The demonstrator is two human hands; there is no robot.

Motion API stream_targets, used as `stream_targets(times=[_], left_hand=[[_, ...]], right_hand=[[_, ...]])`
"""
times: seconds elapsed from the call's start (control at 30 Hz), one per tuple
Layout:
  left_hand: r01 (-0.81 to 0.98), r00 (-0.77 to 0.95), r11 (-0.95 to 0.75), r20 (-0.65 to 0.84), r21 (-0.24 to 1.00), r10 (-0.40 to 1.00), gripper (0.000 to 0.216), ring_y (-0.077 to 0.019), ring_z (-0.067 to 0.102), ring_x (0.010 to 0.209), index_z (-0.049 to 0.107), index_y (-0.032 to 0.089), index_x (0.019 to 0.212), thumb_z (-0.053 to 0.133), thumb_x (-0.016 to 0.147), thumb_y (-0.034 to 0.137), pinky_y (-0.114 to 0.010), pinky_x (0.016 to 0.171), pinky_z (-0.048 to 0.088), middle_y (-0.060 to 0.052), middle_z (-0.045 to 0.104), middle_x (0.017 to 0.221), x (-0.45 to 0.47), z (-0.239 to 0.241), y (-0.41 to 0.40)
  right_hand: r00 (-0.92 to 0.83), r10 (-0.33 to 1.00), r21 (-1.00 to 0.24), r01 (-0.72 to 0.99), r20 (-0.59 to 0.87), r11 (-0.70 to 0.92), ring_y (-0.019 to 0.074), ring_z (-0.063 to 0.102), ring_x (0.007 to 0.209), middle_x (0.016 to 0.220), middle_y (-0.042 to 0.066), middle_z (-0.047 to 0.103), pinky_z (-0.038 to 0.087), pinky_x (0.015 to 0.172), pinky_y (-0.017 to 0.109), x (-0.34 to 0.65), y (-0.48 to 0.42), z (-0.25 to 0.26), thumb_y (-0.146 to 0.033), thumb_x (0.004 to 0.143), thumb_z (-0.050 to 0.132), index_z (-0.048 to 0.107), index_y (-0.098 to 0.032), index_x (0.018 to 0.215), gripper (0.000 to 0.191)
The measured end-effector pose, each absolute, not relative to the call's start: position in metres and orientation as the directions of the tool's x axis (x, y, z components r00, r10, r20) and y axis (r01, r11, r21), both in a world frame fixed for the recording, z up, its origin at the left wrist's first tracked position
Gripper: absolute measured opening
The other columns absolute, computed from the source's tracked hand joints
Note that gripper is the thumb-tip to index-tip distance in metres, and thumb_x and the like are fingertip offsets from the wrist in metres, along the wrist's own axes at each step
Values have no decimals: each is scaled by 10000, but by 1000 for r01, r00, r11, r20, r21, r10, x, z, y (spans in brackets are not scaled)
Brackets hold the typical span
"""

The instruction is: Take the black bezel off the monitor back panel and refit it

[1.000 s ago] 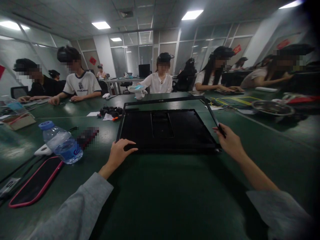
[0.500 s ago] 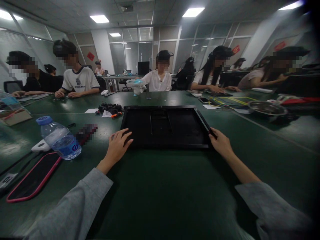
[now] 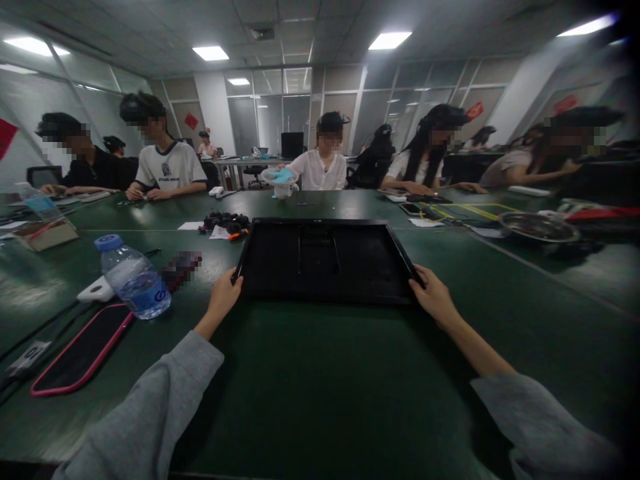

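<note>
A person's left hand (image 3: 225, 293) and right hand (image 3: 434, 295) grip opposite sides of a black framed panel (image 3: 325, 263) on a green bench (image 3: 320, 380). A water bottle (image 3: 136, 280) stands to the left.

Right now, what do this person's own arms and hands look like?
Loose, soft-looking grey sleeves without visible markings end short of the hands, the right one further back. The left hand and right hand are ungloved; no watch shows.
</note>
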State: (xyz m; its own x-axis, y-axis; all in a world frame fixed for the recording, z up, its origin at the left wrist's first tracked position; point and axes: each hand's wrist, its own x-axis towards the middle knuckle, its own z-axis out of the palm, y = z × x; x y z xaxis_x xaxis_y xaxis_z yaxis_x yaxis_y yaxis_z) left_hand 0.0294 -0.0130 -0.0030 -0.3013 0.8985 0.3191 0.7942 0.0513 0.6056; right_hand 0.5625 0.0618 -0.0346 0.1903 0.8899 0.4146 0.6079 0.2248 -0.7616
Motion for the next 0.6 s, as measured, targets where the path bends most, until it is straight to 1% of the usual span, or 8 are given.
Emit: stream_targets(times=[0.1, 0.17, 0.3, 0.4, 0.5, 0.57, 0.6], left_hand=[[799, -351, 116, 300, 590, 887, 393, -301, 699, 1076, 652, 168, 1289, 499, 948, 290, -430, 950, 524, -145, 739, 1194, 24, 0, -17], [812, -348, 128, 295, 570, 890, 406, -304, 704, 1053, 643, 155, 1296, 492, 950, 306, -428, 930, 529, -157, 743, 1174, 20, -1, -17], [824, -309, 99, 296, 558, 904, 393, -282, 704, 1054, 650, 138, 1262, 538, 910, 271, -394, 940, 527, -156, 744, 1159, 13, -3, -16], [823, -314, 113, 280, 557, 907, 372, -278, 707, 1049, 665, 149, 1225, 577, 880, 258, -390, 948, 525, -146, 748, 1150, 10, -3, -14], [806, -323, 99, 293, 584, 900, 405, -288, 699, 1088, 654, 137, 1244, 588, 915, 365, -401, 962, 518, -166, 740, 1175, 10, -2, -14], [799, -328, 89, 307, 595, 894, 453, -297, 695, 1105, 652, 135, 1254, 547, 951, 454, -408, 959, 518, -176, 737, 1182, 11, -2, -13], [802, -326, 88, 310, 591, 893, 460, -301, 694, 1108, 657, 136, 1252, 521, 965, 469, -411, 954, 517, -176, 738, 1182, 11, -2, -13]], right_hand=[[182, 892, -760, 609, 414, 229, 306, 662, 1152, 1173, 94, 722, 532, 995, 526, 552, 60, -30, -329, 833, 593, 586, -257, 1276, 449], [180, 894, -757, 614, 410, 223, 311, 674, 1121, 1157, 89, 726, 541, 977, 533, 550, 61, -30, -335, 838, 587, 582, -268, 1275, 442], [180, 895, -739, 641, 407, 207, 316, 671, 1129, 1150, 96, 729, 516, 1010, 543, 554, 66, -36, -304, 826, 591, 573, -250, 1278, 456], [158, 893, -698, 684, 422, 209, 320, 643, 1187, 1213, 115, 708, 487, 1052, 536, 555, 68, -39, -282, 835, 572, 558, -230, 1314, 482], [129, 880, -624, 751, 458, 214, 324, 630, 1209, 1294, 156, 666, 462, 1086, 505, 552, 67, -37, -259, 870, 522, 538, -178, 1366, 504], [115, 880, -583, 787, 460, 201, 334, 633, 1199, 1313, 189, 649, 456, 1091, 490, 549, 66, -34, -249, 889, 496, 536, -138, 1382, 507], [111, 885, -575, 795, 452, 193, 341, 631, 1198, 1315, 203, 644, 456, 1090, 489, 548, 65, -33, -249, 895, 491, 533, -120, 1388, 512]])
